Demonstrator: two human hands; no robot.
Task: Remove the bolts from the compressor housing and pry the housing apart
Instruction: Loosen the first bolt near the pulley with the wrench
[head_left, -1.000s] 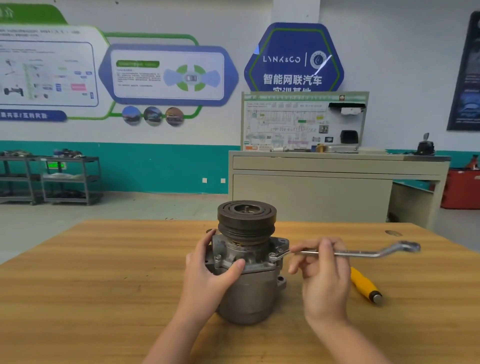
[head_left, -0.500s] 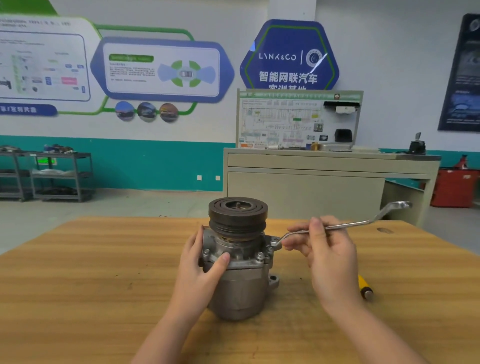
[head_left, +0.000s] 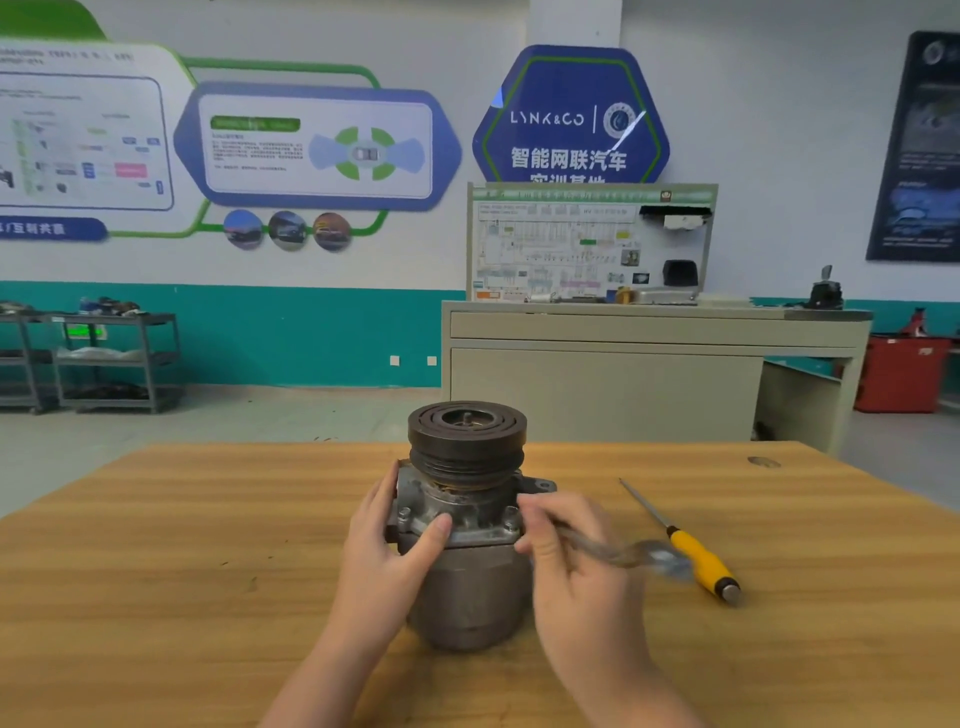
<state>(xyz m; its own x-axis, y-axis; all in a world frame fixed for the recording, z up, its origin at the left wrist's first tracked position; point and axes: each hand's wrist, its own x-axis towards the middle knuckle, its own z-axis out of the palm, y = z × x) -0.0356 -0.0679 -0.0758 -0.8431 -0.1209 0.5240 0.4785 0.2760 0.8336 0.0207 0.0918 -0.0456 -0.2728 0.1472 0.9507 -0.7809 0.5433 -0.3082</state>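
On the grained wooden table (head_left: 208, 545), left hand (head_left: 395, 551) grips the ribbed metal compressor (head_left: 467, 519); right hand (head_left: 571, 551) holds a blurred wrench (head_left: 623, 553).

there was one view only, from a wide-angle camera worn on the person's head. it looked forward and slightly down across the counter (head_left: 156, 571), close above the hands (head_left: 395, 561) and the compressor (head_left: 467, 519) at lower centre. beyond the counter's far edge it took in the floor, a cabinet (head_left: 623, 384) and the postered back wall (head_left: 311, 145).
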